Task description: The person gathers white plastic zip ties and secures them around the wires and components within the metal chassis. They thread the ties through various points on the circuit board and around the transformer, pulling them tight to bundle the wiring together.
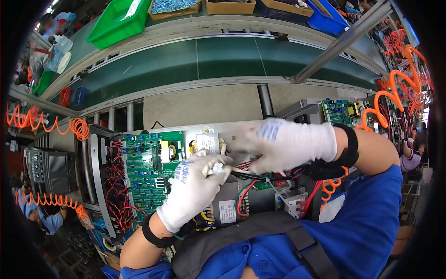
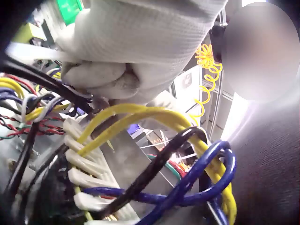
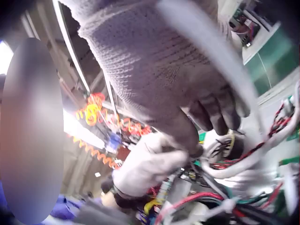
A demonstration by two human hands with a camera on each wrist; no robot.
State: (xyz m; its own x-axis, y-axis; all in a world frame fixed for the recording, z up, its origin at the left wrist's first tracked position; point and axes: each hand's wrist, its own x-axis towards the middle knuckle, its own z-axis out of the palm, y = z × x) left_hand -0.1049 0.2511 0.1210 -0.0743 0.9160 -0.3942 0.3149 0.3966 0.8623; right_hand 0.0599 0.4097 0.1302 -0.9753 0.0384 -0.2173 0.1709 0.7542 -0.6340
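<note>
Both hands wear white knit gloves and work over an opened electronic unit on a metal chassis (image 1: 246, 132). My left hand (image 1: 195, 186) grips a bundle of black wires (image 1: 248, 175), its fingers curled round it near the middle of the unit. The same hand (image 2: 136, 51) appears in the left wrist view, above yellow wires (image 2: 154, 112) and blue wires (image 2: 187, 192). My right hand (image 1: 283, 144) is blurred, its fingers just above the red and black wires. In the right wrist view, a blurred white strip (image 3: 220, 51) crosses before it; I cannot tell what its fingertips hold.
A green circuit board (image 1: 148, 162) with red wiring beside it fills the unit's left side. Another unit (image 1: 311, 114) stands at the right. Orange coiled hoses (image 1: 390, 93) hang at the right. Beyond the rail runs a green conveyor (image 1: 227, 56), with a green bin (image 1: 116, 23) behind.
</note>
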